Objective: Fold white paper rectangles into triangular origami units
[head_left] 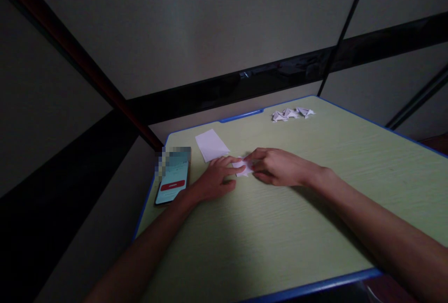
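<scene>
A small folded piece of white paper (241,168) lies on the table between my two hands, with pointed bits sticking out at its edges. My left hand (219,177) rests on its left side, fingers stretched out and the tips touching the paper. From the right, my right hand (275,165) has its fingers bent and closed on the paper's right edge. Parts of the folded paper are hidden under the fingertips. Just beyond my left hand is a flat stack or sheet of white paper (212,144).
A phone (173,177) with a lit screen lies at the table's left edge beside my left forearm. Several folded paper figures (291,113) stand in a row at the far side. The light green table (280,237) has a blue rim and sits against a panelled wall (217,28).
</scene>
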The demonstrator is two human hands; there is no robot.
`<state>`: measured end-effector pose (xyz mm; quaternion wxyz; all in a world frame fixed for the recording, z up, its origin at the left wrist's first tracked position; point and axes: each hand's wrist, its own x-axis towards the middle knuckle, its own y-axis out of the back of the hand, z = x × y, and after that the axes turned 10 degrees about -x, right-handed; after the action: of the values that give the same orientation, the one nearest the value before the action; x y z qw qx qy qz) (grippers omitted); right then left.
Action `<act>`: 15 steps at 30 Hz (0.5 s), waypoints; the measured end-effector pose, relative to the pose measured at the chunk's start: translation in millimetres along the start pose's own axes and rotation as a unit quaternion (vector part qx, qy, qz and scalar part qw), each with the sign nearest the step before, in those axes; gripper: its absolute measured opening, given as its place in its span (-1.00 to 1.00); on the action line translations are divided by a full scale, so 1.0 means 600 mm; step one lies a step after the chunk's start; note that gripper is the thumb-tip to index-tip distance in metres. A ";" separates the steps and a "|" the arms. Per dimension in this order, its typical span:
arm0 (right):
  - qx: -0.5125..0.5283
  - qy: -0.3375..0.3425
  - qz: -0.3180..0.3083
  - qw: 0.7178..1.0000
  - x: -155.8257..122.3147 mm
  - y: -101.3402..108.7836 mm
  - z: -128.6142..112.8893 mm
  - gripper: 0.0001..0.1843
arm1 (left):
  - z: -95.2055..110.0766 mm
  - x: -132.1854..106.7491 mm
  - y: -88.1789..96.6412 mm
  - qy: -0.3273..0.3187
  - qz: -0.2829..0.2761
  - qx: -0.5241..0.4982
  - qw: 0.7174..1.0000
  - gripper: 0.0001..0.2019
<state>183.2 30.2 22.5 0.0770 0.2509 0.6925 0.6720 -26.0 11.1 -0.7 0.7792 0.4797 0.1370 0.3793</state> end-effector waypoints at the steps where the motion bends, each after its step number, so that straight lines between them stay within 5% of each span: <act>1: -0.006 0.007 -0.006 1.000 0.002 -0.001 -0.002 -0.81 | 0.000 0.000 -0.001 0.000 0.004 -0.002 1.000 -0.55; 9: 0.003 0.008 0.012 1.000 0.007 -0.018 -0.005 -0.80 | 0.000 0.006 -0.008 -0.022 0.098 -0.059 0.993 -0.67; 15: 0.021 0.003 0.010 1.000 0.009 -0.017 -0.017 -0.76 | 0.007 0.006 -0.009 -0.038 0.094 -0.052 0.994 -0.81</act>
<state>171.7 23.9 14.5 0.0630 0.2573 0.7041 0.6589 -18.9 9.5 -2.7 0.7688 0.4636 0.0419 0.4385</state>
